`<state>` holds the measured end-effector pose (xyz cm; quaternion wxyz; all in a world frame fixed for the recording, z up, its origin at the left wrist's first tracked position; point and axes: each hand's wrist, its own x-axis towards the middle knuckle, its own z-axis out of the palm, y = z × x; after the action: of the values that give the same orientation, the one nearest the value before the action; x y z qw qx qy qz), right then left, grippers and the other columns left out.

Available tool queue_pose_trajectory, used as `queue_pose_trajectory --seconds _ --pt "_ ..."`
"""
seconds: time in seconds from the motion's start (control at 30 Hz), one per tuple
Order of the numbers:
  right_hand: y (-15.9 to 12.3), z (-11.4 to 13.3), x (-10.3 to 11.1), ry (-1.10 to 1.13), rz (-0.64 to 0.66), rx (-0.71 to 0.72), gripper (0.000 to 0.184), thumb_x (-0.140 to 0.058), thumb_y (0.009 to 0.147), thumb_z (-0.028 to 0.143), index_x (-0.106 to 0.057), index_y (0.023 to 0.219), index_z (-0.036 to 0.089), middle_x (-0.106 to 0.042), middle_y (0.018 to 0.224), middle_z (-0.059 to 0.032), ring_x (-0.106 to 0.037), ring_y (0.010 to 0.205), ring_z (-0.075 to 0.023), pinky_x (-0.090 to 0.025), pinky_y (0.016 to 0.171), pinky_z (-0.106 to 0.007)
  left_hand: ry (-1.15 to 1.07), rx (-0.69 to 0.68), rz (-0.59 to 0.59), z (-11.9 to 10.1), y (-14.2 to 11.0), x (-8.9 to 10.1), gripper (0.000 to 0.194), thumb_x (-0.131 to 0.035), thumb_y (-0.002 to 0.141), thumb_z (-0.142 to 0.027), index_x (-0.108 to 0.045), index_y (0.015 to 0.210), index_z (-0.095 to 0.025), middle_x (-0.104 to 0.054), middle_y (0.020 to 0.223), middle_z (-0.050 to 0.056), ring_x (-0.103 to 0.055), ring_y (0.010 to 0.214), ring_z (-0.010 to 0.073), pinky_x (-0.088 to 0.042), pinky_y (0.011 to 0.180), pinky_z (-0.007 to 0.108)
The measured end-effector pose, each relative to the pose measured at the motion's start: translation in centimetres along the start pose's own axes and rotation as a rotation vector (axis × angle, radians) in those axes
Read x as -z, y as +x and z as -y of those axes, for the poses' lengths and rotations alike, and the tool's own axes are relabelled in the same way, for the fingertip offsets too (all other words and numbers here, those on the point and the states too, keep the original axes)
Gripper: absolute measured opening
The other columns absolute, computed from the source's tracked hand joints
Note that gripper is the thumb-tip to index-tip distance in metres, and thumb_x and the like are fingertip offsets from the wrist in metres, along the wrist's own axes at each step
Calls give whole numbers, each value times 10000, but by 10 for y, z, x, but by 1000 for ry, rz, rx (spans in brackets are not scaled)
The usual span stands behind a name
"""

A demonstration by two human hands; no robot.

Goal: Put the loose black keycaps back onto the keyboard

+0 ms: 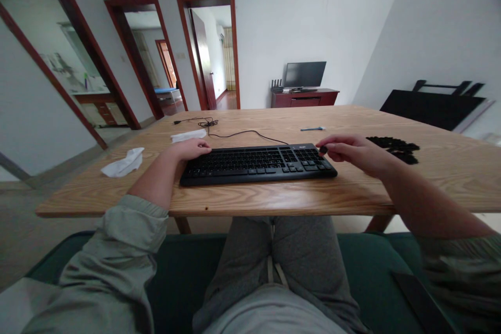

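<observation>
A black keyboard [256, 164] lies across the wooden table [274, 198] in front of me, its cable running back to the left. My left hand [190, 149] rests on the keyboard's left end, fingers curled over its top edge. My right hand [349, 152] hovers over the keyboard's right end and pinches a small black keycap [323, 150] between thumb and fingers. A heap of loose black keycaps [395, 147] lies on the table just right of that hand.
A crumpled white tissue [123, 164] and a second white tissue [188, 135] lie at the left. A small blue tool [312, 129] lies behind the keyboard. A dark folded table [432, 107] leans at the right wall. I sit on a green sofa [188, 266].
</observation>
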<state>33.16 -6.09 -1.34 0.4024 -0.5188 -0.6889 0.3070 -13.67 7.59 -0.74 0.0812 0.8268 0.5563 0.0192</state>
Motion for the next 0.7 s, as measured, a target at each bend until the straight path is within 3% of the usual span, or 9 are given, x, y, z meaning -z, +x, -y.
queue_pose_trajectory --seconds 0.1,0.23,0.4,0.53,0.7 --pt "10 -11 -7 178 10 -64 399 -728 733 533 -765 954 203 -595 722 -34 -482 630 -141 -402 561 -292 -5 3 12 -1 0 0 508 -457 877 -522 -702 1176 -192 -707 1240 82 -652 1115 238 -481 1002 304" --pt "12 -27 -2 234 -38 -91 366 -729 737 511 -758 929 201 -609 738 -33 -468 619 -130 -391 557 -282 -4 -4 2 -1 1 0 509 -472 864 -529 -711 1162 -193 -705 1245 88 -649 1122 256 -482 1006 315" --pt "13 -29 -1 -45 -88 -60 371 -627 802 520 -745 936 194 -606 705 -30 -477 609 -154 -394 574 -304 -5 -9 9 1 2 0 518 -467 860 -546 -709 1157 -197 -706 1242 90 -647 1122 260 -482 1011 328" --pt "16 -33 -8 -353 -98 46 330 -551 860 498 -711 835 210 -676 796 -63 -584 764 -223 -452 711 -348 0 -24 2 6 5 -2 536 -464 862 -558 -705 1170 -191 -705 1240 98 -654 1112 259 -482 1010 332" --pt "14 -36 -9 -268 -36 51 387 -657 792 585 -682 956 235 -699 862 -63 -619 805 -234 -484 716 -349 -10 -24 -6 7 5 -2 536 -493 839 -582 -722 1154 -213 -711 1239 78 -656 1122 262 -494 992 314"
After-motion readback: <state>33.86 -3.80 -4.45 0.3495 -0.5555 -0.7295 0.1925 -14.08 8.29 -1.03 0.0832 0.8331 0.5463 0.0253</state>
